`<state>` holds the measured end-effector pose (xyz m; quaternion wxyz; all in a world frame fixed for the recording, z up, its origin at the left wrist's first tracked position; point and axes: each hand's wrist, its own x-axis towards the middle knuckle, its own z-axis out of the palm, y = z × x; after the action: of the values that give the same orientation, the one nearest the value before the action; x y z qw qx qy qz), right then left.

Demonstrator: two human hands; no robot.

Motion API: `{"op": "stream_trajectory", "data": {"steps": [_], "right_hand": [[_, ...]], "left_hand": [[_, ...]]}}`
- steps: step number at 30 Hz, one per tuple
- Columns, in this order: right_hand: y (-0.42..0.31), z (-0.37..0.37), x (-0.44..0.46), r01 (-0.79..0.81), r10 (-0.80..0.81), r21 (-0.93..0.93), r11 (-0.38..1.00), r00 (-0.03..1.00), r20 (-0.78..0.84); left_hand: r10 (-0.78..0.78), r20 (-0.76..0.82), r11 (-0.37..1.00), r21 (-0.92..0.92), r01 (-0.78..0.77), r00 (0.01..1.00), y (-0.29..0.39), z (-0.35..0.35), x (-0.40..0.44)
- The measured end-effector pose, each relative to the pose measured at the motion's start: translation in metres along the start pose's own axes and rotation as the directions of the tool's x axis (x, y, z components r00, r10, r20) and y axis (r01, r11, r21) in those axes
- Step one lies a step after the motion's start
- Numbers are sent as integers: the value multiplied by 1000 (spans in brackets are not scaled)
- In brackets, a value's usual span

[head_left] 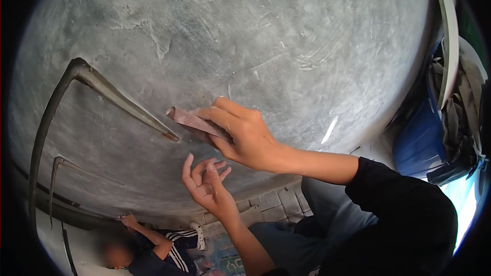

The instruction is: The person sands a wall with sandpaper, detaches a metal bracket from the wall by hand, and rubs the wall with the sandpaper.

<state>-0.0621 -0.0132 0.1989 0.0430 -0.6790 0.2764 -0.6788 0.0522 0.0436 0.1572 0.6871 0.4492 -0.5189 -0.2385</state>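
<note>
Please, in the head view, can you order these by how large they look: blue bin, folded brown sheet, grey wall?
1. Grey wall
2. Blue bin
3. Folded brown sheet, held in the right hand

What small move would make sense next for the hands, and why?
Probably bring the left hand up to steady the bent brown sheet: the right hand alone grips it, while the left, fingers loosely curled, is close by and holds nothing.
</note>
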Motion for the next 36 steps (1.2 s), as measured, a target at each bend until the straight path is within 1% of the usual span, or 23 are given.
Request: {"op": "stream_trajectory", "data": {"steps": [1, 2, 3, 4, 5, 7, 9, 11, 12, 13, 14, 15, 16, 17, 18, 19, 22, 23, 25, 27, 29, 32, 36], "right_hand": [[1, 6, 16, 55, -64, -97, 994, 994, -94], [2, 14, 29, 48, -57, -89, 995, 993, -100], [2, 22, 39, 117, -127, -147, 982, 990, -63], [4, 28, 46, 190, -198, -201, 961, 980, -20], [6, 34, 50, 188, -197, -203, 961, 980, -23], [5, 49, 53, 245, -242, -98, 965, 969, 47], [3, 51, 47, 208, -199, -80, 975, 974, 112], [6, 44, 42, 184, -166, -82, 979, 967, 193], [3, 41, 45, 182, -160, -85, 980, 963, 216], [-2, 38, 49, 154, -141, -45, 987, 966, 217], [-10, 36, 52, 114, -113, 5, 993, 970, 217], [-14, 33, 59, 103, -103, 13, 995, 967, 234], [-17, 30, 66, 125, -118, -24, 992, 975, 189], [-23, 28, 76, 150, -140, -62, 987, 981, 137], [-32, 22, 85, 70, -60, -63, 996, 988, 140], [-39, 19, 97, 73, -64, -64, 995, 988, 141], [-59, 30, 107, -103, 125, -135, 985, 979, 162], [-55, 37, 102, -108, 130, -128, 986, 976, 175], [-51, 42, 87, -86, 185, -378, 922, 954, 235], [-59, 44, 84, -81, 184, -417, 905, 960, 212], [-65, 44, 95, -74, 163, -473, 878, 975, 151], [-73, 42, 115, -19, 73, -438, 899, 992, 107], [-58, 48, 98, 28, 32, -446, 895, 992, 125]], "left_hand": [[-11, 4, 1000, -25, 11, 1000, -10, 3, 10], [-38, -2, 997, -65, 38, 999, -15, 9, 17], [-43, 3, 998, -56, 43, 999, -27, 9, 27], [52, 0, 997, -59, -52, 999, -44, 8, 36], [151, -3, 986, -66, -151, 989, -52, 6, 45], [120, -25, 993, -10, -121, 992, -52, -1, 51], [47, 12, 996, 70, -48, 999, -54, -12, 47], [-99, 13, 994, 40, 98, 995, -48, -20, 28], [-323, 77, 938, 158, 308, 943, -39, -27, 13], [-535, 118, 826, 284, 488, 837, -30, -39, -4], [-618, 253, 743, 498, 447, 745, -23, -59, -25], [-703, 355, 647, 679, 346, 616, -20, -83, -51], [-808, 347, 502, 828, 249, 476, -30, -115, -92], [-866, 337, 434, 874, 220, 369, -1, -132, -114], [-961, 226, 260, 935, 240, 159, 12, -153, -140], [-960, 230, 264, 934, 240, 161, 20, -158, -135], [-917, 334, 385, 882, 271, 216, 59, -185, -140], [-901, 364, 423, 859, 290, 236, 72, -192, -147], [-874, 406, 480, 808, 342, 268, 101, -210, -172], [-834, 452, 548, 749, 373, 317, 117, -227, -193], [-770, 515, 634, 685, 359, 377, 111, -245, -194], [-635, 624, 769, 566, 298, 456, 82, -264, -180], [-432, 716, 901, 370, 228, 548, 42, -267, -166]]}}
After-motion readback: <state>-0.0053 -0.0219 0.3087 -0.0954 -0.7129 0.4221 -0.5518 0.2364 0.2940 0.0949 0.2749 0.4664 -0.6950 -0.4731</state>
